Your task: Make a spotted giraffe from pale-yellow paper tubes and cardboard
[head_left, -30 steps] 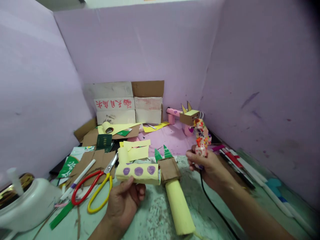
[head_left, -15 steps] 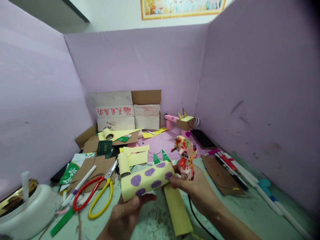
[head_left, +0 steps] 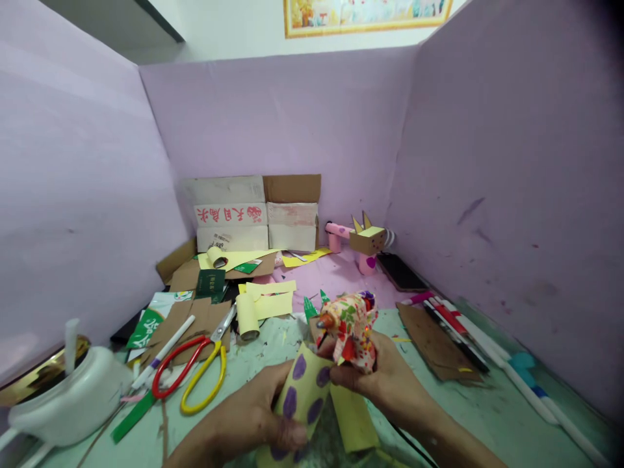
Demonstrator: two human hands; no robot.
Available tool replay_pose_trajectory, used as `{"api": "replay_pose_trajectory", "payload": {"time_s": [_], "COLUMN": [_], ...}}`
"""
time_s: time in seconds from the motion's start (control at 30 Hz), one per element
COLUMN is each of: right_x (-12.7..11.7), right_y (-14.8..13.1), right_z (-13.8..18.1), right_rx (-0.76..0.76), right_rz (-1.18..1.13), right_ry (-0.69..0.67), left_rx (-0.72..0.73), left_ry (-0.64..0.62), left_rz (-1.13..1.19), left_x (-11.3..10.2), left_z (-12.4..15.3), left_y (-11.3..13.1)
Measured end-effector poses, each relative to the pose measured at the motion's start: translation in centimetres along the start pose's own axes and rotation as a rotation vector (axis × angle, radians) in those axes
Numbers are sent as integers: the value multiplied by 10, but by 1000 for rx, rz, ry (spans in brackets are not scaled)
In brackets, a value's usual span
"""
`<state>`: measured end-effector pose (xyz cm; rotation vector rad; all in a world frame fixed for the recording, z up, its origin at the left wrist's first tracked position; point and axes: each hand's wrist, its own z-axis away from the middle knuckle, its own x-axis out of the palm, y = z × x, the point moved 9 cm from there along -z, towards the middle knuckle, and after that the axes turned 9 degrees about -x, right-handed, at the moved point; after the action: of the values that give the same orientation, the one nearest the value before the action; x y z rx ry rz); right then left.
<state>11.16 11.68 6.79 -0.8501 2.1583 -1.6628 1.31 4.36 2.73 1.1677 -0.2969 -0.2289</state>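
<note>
My left hand point(head_left: 244, 409) is wrapped round a yellow paper tube point(head_left: 303, 396) with purple spots, which stands tilted with its upper end away from me. In my right hand point(head_left: 397, 377) is a glue gun point(head_left: 351, 325) covered in colourful patterned wrapping, its nozzle pointing left just above the tube's upper end. My right thumb is close to the tube's edge; whether it touches cannot be made out. A plain yellow tube point(head_left: 355, 421) lies under my hands. Green zigzag paper pieces point(head_left: 310, 307) show behind the glue gun.
Scissors point(head_left: 199, 370) with red and yellow handles lie left, near a white pot point(head_left: 73, 403). Cardboard scraps and yellow paper point(head_left: 270, 299) spread behind. A pink figure with a cardboard head point(head_left: 368, 240) stands at the back. A phone point(head_left: 400, 272) and markers point(head_left: 463, 331) lie right.
The spotted tube has swung from nearly level to steeply tilted, lower and closer to me. The glue gun has tipped over so its nozzle now faces the tube's upper end.
</note>
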Motion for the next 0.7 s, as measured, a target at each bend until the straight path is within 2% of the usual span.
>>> {"api": "replay_pose_trajectory", "payload": {"time_s": [0.07, 0.17, 0.27, 0.33, 0.53, 0.7], "right_x": [-14, -34, -42, -41, -39, -44], "right_y": [7, 15, 16, 16, 19, 24], "right_z": [-1, -2, -3, -3, 4, 8], "right_rx": [20, 18, -1, 4, 12, 11], "right_rz": [7, -30, -65, -69, 147, 176], "right_ry": [93, 175, 171, 135, 90, 85], "left_rx": [80, 203, 259, 340, 555, 621], "left_ry": [123, 403, 694, 809, 846, 886], "left_rz": [18, 5, -83, -165, -389, -459], "left_x": [-14, -46, -71, -75, -59, -56], "left_z": [0, 5, 14, 19, 21, 29], "left_y": [3, 5, 3, 7, 17, 24]}}
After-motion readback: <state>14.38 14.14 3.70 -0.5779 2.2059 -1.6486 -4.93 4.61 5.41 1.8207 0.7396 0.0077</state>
